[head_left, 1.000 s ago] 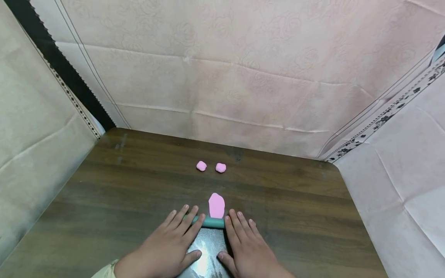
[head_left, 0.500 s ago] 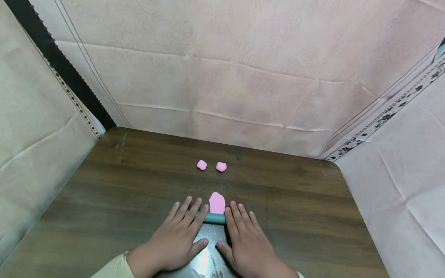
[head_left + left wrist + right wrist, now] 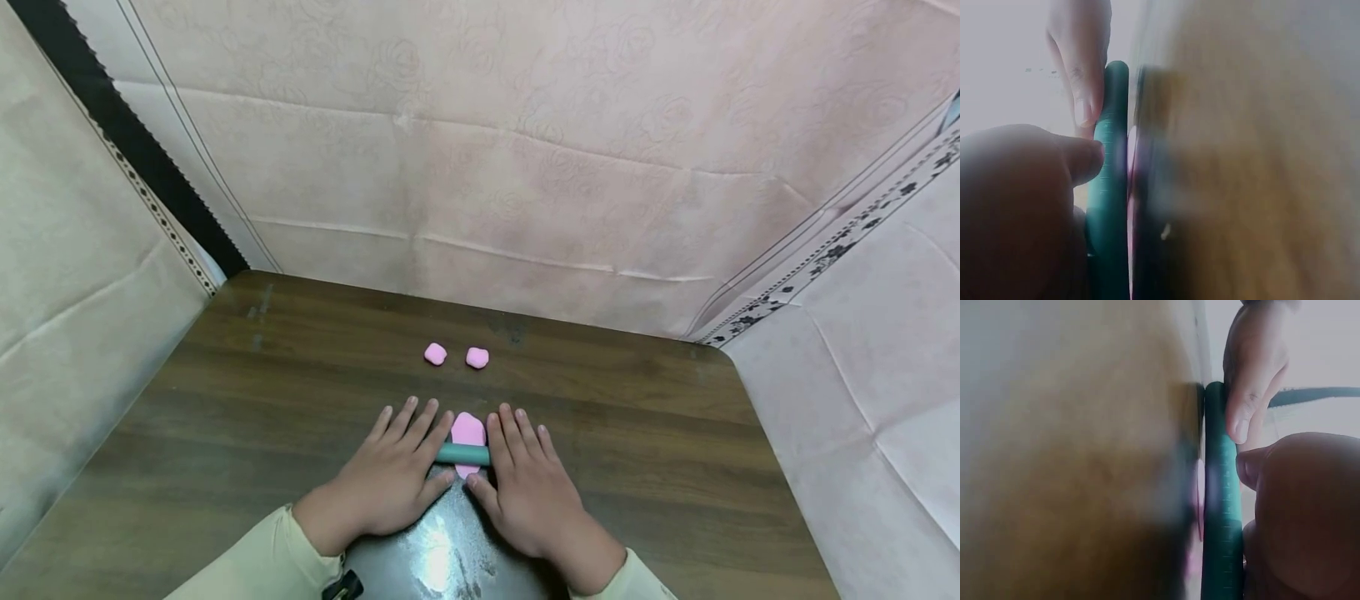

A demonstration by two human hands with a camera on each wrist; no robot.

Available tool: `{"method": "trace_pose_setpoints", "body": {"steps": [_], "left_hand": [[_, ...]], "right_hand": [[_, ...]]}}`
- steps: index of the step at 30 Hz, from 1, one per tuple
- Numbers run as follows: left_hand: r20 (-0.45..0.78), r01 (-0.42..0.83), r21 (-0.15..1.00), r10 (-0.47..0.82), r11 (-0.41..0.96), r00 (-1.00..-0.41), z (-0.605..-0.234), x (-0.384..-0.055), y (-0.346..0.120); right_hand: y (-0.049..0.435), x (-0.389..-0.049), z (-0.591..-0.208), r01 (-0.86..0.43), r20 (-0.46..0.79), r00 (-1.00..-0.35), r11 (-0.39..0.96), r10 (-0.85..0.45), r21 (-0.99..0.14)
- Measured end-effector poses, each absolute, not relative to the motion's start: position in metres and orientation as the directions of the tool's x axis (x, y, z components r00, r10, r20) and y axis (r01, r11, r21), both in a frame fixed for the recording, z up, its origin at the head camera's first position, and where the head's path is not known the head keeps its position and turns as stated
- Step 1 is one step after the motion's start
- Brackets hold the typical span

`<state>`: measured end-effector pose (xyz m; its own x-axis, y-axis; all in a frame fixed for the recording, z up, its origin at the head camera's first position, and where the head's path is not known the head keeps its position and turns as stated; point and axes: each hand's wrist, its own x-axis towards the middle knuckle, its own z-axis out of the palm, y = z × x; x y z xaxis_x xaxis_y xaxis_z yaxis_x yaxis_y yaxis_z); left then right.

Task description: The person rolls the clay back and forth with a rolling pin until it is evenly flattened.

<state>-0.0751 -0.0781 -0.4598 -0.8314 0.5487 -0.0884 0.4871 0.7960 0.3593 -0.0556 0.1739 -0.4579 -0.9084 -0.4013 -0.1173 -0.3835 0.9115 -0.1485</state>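
A green rolling pin (image 3: pixel 462 454) with scale marks lies across a flattened pink piece of modelling clay (image 3: pixel 468 427), which shows on both its far and near sides. Straight fingers of my left hand (image 3: pixel 386 483) rest on the pin's left part, while my right hand (image 3: pixel 531 492) lies flat over its right part. Both thumbs point inward near the clay's close end. In the left wrist view the pin (image 3: pixel 1113 181) sits right against a thin pink layer; the right wrist view has the same pin (image 3: pixel 1222 500) under the fingers.
Two small pink clay lumps (image 3: pixel 435 354) sit farther back on the wooden table (image 3: pixel 637 417). A dark glossy board (image 3: pixel 420 558) lies beneath the forearms. Pale patterned cloth (image 3: pixel 480 167) hangs behind the table and along both sides.
Both hands have moved forward, away from the body, rolling the pin from the clay's near edge onto it. Clay now shows on the near side of the pin too.
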Motion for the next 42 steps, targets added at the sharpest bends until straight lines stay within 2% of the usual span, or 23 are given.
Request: {"method": "trace_pose_setpoints", "body": {"steps": [27,42], "left_hand": [[-0.106,0.432,0.318,0.484,0.844,-0.868,-0.466,-0.153,-0.069],[-0.125,0.408,0.239,0.444,0.881,-0.887,-0.460,-0.183,-0.061]], "right_hand": [[0.170,-0.132,-0.459,-0.282,-0.182,-0.933,0.944,-0.312,-0.172],[0.170,-0.161,-0.456,-0.255,-0.200,-0.935,0.948,-0.291,-0.188]]}}
